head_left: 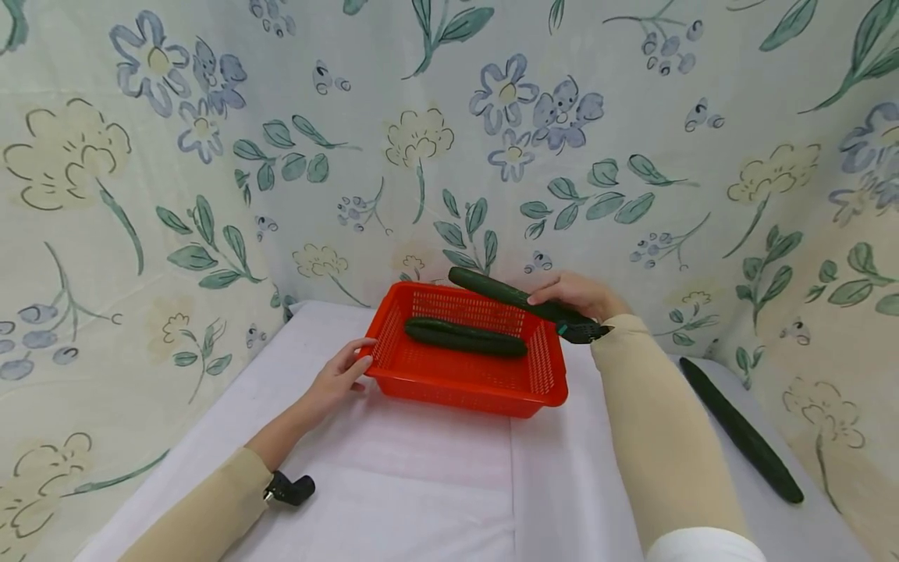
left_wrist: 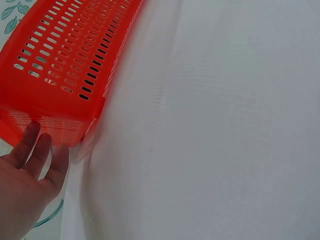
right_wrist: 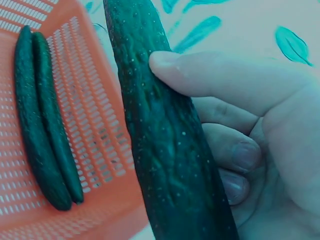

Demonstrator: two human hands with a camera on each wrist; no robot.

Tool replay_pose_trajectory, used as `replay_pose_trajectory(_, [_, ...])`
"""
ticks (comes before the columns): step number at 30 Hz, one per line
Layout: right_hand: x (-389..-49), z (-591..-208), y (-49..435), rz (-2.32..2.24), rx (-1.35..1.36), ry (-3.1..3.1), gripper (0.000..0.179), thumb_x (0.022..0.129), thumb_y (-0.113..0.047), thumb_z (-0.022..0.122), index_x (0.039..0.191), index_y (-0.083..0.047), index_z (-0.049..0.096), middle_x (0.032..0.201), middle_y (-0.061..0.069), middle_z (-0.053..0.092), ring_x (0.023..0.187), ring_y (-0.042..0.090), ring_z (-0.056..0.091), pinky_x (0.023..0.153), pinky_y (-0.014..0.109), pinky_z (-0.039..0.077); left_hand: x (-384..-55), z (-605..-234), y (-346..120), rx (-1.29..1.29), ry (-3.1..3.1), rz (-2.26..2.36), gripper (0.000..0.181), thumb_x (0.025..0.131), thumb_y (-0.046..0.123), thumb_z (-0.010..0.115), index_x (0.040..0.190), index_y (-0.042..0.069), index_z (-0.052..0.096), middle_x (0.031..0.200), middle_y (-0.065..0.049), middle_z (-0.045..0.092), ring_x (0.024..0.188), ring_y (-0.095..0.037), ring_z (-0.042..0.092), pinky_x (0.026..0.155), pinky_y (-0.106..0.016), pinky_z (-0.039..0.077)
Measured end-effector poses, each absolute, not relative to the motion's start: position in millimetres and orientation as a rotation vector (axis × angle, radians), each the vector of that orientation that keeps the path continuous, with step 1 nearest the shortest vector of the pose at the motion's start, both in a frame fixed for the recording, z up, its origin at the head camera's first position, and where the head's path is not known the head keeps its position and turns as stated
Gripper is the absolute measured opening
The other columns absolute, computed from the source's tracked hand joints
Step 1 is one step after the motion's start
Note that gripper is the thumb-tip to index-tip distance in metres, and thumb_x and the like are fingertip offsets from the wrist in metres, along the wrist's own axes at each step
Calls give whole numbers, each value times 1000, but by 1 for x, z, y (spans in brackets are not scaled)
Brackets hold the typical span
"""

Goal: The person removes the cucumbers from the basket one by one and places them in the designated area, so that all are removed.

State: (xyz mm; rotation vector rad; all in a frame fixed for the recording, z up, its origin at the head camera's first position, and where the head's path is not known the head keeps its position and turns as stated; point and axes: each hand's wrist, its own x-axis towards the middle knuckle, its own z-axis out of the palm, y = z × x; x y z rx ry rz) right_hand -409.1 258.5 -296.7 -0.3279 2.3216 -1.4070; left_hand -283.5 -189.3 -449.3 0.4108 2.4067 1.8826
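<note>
Two cucumbers [head_left: 465,338] already lie side by side in the red basket [head_left: 449,395], whose left rim the left hand [head_left: 339,373] grips; the right hand [head_left: 581,293] grips a third cucumber [head_left: 490,288] above its back right corner, not yet inside. A fourth cucumber [head_left: 740,431] remains outside, along the tabletop's [head_left: 414,492] right edge.

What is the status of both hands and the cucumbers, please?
Right hand holding cucumber near red basket. Left hand at its left side. Two cucumbers inside. No obstacle visible.
</note>
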Motion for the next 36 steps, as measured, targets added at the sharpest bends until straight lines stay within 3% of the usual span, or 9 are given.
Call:
replay_pose_trajectory(5, [-407,-296,280,-1320,-266,2452,46,89,-32,76,126,-6,70,129,16,65,112,43,63,94,44,56,-284,-452,-189,407,2405,1882,47,106,28,51,152,24,39,138,-25,54,117,-42,56,95,-55,54])
replay_pose_trajectory(13, [-394,-298,316,-1278,-236,2506,53,92,-38,72,132,-5,65,126,16,64,102,31,65,94,44,56,-285,-453,-190,404,2417,1882,46,107,30,51,151,23,41,136,-24,55,116,-40,58,93,-52,55])
replay_pose_trajectory(22, [-378,-308,363,-1291,-85,2494,62,93,-40,71,138,0,58,121,15,61,106,32,58,89,36,56,-286,-454,-191,420,2417,1875,49,106,32,52,152,22,39,138,-24,55,116,-40,58,92,-49,56])
replay_pose_trajectory(31, [-358,-320,412,-1463,-17,2367,27,96,-31,70,117,-16,77,109,-2,67,100,21,59,86,32,56,-288,-453,-192,423,2415,1869,51,105,36,54,152,22,40,135,-24,56,115,-38,58,92,-47,57])
replay_pose_trajectory(36, [-345,-324,432,-1483,0,2350,30,98,-30,67,122,-13,72,107,-7,68,99,15,60,85,31,54,-289,-453,-192,419,2420,1874,49,106,32,52,152,23,40,140,-24,54,114,-34,59,92,-47,57])
